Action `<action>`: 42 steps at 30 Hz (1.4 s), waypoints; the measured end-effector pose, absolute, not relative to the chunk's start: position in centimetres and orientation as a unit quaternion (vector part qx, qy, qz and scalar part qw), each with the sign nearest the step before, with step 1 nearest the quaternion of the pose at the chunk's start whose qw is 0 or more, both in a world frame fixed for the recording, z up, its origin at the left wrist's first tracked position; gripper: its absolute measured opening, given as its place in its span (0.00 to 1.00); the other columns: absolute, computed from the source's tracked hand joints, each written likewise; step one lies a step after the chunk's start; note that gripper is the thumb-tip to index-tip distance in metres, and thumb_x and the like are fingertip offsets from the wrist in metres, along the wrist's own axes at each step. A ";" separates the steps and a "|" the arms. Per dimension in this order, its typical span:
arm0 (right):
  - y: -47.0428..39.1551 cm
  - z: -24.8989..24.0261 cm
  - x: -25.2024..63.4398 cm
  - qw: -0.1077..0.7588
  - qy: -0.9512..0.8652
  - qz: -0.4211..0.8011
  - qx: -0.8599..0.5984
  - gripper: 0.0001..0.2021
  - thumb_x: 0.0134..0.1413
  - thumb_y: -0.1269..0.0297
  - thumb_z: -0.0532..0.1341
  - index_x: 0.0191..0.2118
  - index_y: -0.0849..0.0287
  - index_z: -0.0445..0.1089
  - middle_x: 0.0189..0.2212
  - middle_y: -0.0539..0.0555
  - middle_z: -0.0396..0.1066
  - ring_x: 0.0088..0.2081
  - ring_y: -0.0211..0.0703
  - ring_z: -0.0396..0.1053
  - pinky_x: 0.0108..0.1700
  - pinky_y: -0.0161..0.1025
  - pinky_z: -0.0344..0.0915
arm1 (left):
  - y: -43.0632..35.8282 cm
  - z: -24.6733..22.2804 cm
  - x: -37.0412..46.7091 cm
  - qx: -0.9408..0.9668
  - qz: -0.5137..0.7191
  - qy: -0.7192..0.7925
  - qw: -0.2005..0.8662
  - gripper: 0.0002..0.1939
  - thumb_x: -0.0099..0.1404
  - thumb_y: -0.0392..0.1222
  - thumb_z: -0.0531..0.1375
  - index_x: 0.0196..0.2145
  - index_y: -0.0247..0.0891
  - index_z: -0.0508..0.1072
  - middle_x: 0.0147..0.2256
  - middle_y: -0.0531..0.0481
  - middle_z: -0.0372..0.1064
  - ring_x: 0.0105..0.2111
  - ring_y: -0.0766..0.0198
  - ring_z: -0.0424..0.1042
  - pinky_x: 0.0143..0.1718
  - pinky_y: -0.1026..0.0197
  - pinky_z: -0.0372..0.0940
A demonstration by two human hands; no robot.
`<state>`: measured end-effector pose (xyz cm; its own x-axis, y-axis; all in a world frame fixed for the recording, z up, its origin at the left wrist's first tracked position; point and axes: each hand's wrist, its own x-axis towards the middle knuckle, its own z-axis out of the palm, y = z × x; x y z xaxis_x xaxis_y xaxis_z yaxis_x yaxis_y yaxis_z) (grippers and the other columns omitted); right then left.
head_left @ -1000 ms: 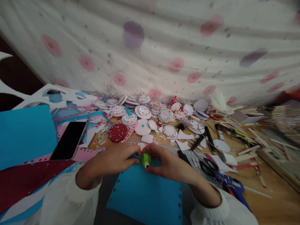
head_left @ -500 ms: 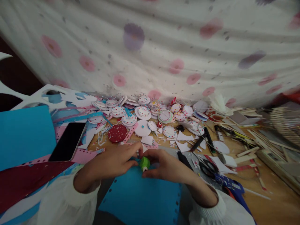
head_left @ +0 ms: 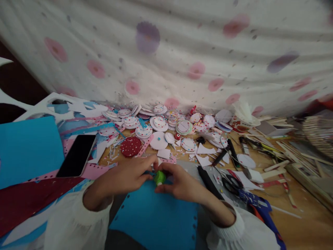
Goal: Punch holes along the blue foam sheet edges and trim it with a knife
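Dim, soft light is covering the desk [head_left: 307, 231], its source lying out of view. The curtain [head_left: 177, 41] is looking dull grey-white, with gentle shading running along its folds and the upper right corner looking darker. The gap [head_left: 19, 81] at far left is sinking almost to black. Shade is filling the left cuff [head_left: 85, 215] around the wrist. The phone [head_left: 76, 155] is showing a thin pale edge. Fine detail is smearing slightly on the green thing [head_left: 159, 177] and the discs [head_left: 158, 123], while the sticks [head_left: 318, 133] at far right are stretching with wide-angle distortion.
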<state>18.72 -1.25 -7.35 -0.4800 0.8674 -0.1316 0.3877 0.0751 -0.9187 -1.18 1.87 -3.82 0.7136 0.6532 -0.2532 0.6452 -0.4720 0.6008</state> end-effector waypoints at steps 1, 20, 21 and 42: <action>-1.4 -7.4 18.6 0.245 -0.697 0.496 -0.455 0.14 0.42 0.70 0.70 0.38 0.59 0.71 0.32 0.50 0.70 0.34 0.41 0.66 0.38 0.37 0.63 | 1.9 -3.9 -1.2 0.859 0.009 0.377 0.348 0.12 0.65 0.39 0.52 0.47 0.43 0.63 0.45 0.48 0.70 0.44 0.55 0.70 0.43 0.58 0.61; -2.1 -7.7 17.9 0.285 -0.760 0.386 -0.438 0.20 0.38 0.80 0.60 0.40 0.56 0.72 0.39 0.53 0.75 0.38 0.45 0.70 0.40 0.39 0.65 | 1.4 -3.1 0.4 0.864 -0.022 0.368 0.344 0.27 0.57 0.48 0.64 0.52 0.42 0.62 0.45 0.45 0.71 0.44 0.51 0.71 0.43 0.56 0.61; -2.1 -7.8 17.9 0.285 -0.760 0.385 -0.440 0.20 0.39 0.80 0.60 0.41 0.56 0.72 0.39 0.53 0.75 0.38 0.45 0.70 0.40 0.39 0.65 | 1.5 -3.3 0.4 0.864 -0.016 0.369 0.344 0.26 0.57 0.48 0.64 0.52 0.42 0.62 0.45 0.46 0.71 0.45 0.51 0.70 0.44 0.56 0.61; -2.0 -7.1 19.1 0.210 -0.760 0.399 -0.469 0.09 0.47 0.71 0.67 0.34 0.59 0.68 0.31 0.51 0.70 0.34 0.42 0.66 0.36 0.36 0.60 | 2.0 -1.8 -2.6 0.875 -0.021 0.366 0.318 0.11 0.65 0.37 0.53 0.44 0.41 0.70 0.43 0.51 0.73 0.41 0.58 0.71 0.41 0.61 0.60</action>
